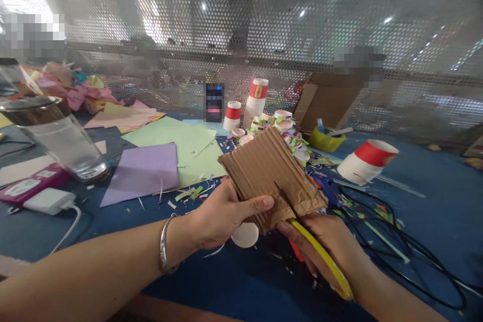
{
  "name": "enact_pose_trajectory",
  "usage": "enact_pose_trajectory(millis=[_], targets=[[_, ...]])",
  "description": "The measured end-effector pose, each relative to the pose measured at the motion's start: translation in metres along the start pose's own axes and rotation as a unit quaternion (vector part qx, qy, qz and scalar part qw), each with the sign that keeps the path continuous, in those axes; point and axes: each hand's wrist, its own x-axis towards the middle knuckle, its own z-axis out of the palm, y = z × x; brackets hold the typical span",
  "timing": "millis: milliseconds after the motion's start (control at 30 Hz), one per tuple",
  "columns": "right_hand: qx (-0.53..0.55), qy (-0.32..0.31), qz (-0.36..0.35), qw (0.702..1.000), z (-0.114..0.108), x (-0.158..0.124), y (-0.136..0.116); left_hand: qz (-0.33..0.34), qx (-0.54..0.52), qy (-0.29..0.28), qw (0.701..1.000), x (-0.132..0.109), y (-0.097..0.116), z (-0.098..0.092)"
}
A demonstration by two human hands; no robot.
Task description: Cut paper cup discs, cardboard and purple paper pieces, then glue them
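A piece of corrugated cardboard [254, 161] is held up over the table by my left hand [222, 209], thumb on its face and fingers behind it. My right hand [320, 241] grips a pair of scissors [320, 256] with yellow handles. One dark blade lies across the front of the cardboard near its lower edge; the other blade is hidden behind. A white paper disc [245, 235] rests on the table just below the cardboard. Beyond it is a heap of small decorated cup pieces [283, 123] with green and purple paper bits.
Stacked paper cups [256, 103] stand behind the heap. Another cup stack [366, 161] leans at right, near black cables [411, 246] and a yellow bowl [326, 140]. Purple paper [145, 171], green paper [196, 146], a glass water bottle [64, 141] and a power strip [33, 186] lie left.
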Motion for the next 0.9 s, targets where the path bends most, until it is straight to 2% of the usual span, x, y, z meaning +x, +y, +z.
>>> enact_pose_trajectory(millis=[133,300,500,633,700,767,833,900], targets=[[-0.014,-0.015,0.016,1.0,-0.003,0.0,-0.004,0.002,0.006,0.005,1.0,0.0,-0.003,0.0],[-0.024,-0.018,0.081,0.996,-0.009,-0.01,-0.014,0.002,-0.016,0.023,1.0,0.0,-0.004,0.002],[-0.014,0.021,0.073,0.997,-0.009,-0.008,-0.017,0.044,-0.027,0.066,0.996,-0.001,-0.006,0.008],[-0.035,0.027,0.094,0.995,-0.012,-0.008,-0.018,0.037,-0.04,0.084,0.995,0.0,-0.008,0.011],[-0.046,0.023,0.1,0.994,-0.015,-0.01,-0.017,0.039,-0.055,0.105,0.992,0.003,-0.004,0.008],[-0.053,0.02,0.116,0.992,-0.02,-0.012,-0.012,0.063,-0.07,0.15,0.984,0.009,0.004,0.001],[-0.075,0.019,0.137,0.988,-0.026,-0.013,-0.001,0.098,-0.075,0.18,0.976,0.014,0.011,-0.008],[-0.14,0.027,0.144,0.979,-0.033,-0.012,0.014,0.09,-0.068,0.185,0.976,0.018,0.014,-0.016]])
